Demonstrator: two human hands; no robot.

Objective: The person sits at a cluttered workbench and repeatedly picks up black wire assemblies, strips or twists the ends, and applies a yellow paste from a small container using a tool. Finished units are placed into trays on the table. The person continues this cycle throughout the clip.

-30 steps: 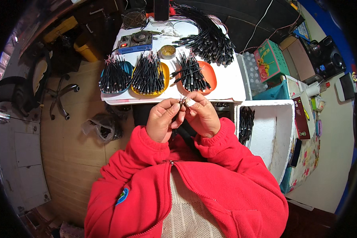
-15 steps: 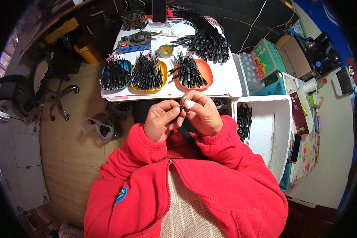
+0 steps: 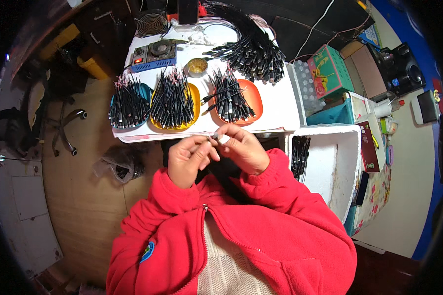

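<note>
My left hand [image 3: 186,161] and my right hand [image 3: 244,151] meet just before the near edge of the white table. Both are closed in a pinch, fingertips almost touching. Between them is something small, thin and dark, too small to make out. A white wrap covers a fingertip of the right hand. Beyond them, black cables with pinkish wire ends lie bunched in three trays: a blue tray [image 3: 146,90], a yellow tray [image 3: 195,113] and an orange tray [image 3: 254,96]. A few cables stick out over the orange tray's left side.
A blue soldering heater [image 3: 153,62] and a round tin [image 3: 197,66] stand behind the trays. Farther back lies a big bundle of black cables [image 3: 258,54]. At my right is a white foam box [image 3: 327,147] holding more cables; on the floor at left, a plastic bag [image 3: 118,164].
My view has shifted slightly, so the table and trays sit lower and more to the left. Both hands stay together, and the left fingers have loosened a little from the right ones.
</note>
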